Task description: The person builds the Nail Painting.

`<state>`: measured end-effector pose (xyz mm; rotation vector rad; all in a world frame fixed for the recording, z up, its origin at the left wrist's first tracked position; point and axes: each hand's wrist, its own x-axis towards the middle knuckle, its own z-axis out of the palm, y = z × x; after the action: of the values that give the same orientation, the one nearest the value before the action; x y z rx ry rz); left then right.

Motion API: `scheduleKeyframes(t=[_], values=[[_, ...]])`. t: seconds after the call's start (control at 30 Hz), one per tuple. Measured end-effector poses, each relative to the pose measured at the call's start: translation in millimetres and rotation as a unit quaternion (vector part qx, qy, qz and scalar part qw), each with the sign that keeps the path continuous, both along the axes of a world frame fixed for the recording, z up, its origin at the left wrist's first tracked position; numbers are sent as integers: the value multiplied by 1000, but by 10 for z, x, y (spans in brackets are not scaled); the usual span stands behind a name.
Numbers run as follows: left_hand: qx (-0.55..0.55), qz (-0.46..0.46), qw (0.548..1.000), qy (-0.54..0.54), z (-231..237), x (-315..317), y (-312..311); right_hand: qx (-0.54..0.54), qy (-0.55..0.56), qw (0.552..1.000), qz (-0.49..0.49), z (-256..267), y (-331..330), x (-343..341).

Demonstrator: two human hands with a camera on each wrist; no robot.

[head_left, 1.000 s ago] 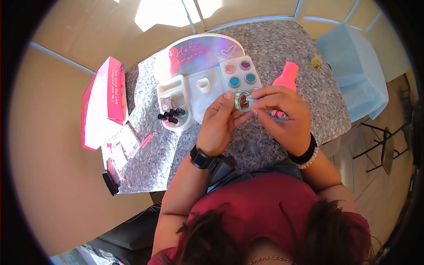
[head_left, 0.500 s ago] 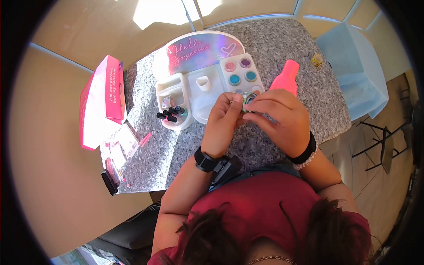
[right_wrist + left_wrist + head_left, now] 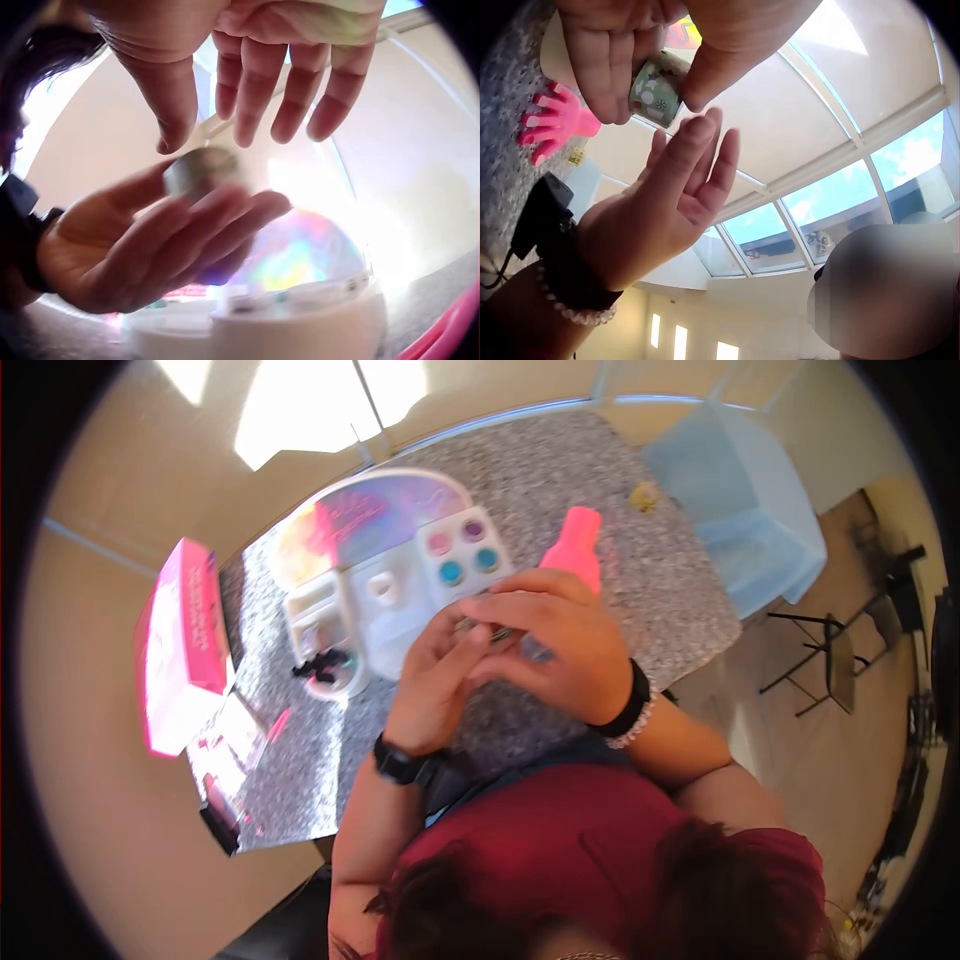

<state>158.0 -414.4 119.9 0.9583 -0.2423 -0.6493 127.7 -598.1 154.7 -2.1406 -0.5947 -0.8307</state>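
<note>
Between thumb and fingers, my left hand (image 3: 435,685) grips a small green patterned roll (image 3: 655,96), seen at the top of the left wrist view. My right hand (image 3: 570,645) is beside it, fingers extended and apart from the roll (image 3: 202,172) in the right wrist view. That view has my right hand (image 3: 277,45) above and my left hand (image 3: 142,247) below, around the roll's lower side. From the head view, the fingers of both hands mostly hide the roll.
Beyond my left hand is a white tray (image 3: 390,630) with dark-capped bottles (image 3: 322,665) and several small pots (image 3: 451,572). A pink hand model (image 3: 575,550) lies right of it. A pink box (image 3: 200,625) stands at left, a yellow item (image 3: 644,497) at the far right.
The head view has shifted, so the table things appear further left and lower. My right fingers were pinching at the roll earlier; now they are off it, while my left hand still holds it.
</note>
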Motion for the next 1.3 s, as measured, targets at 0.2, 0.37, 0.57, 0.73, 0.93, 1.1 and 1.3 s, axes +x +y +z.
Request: scheduleKeyframes(t=[0.2, 0.37, 0.57, 0.73, 0.93, 1.1, 1.3], values=[[31, 11, 999, 28, 43, 8, -12, -45, 74, 973, -215, 70, -1228, 568], [44, -4, 999, 11, 6, 6, -1, -247, 157, 920, -259, -523, -2513, 1084], [49, -2, 999, 19, 19, 27, 20, -205, 329, 899, -202, -173, -2362, 1080], [78, -16, 996, 46, 29, 32, 11, 119, 328, 937, -18, 122, -1496, 595], [81, -44, 996, 19, 0, -17, 48, 292, 335, 871, 211, 142, -678, 188], [172, 11, 978, -121, 184, -86, 55, 327, 398, 833, 201, -78, -422, 115], [259, 20, 900, -350, 191, -97, 15, 375, 398, 814, 195, -159, -317, 50]])
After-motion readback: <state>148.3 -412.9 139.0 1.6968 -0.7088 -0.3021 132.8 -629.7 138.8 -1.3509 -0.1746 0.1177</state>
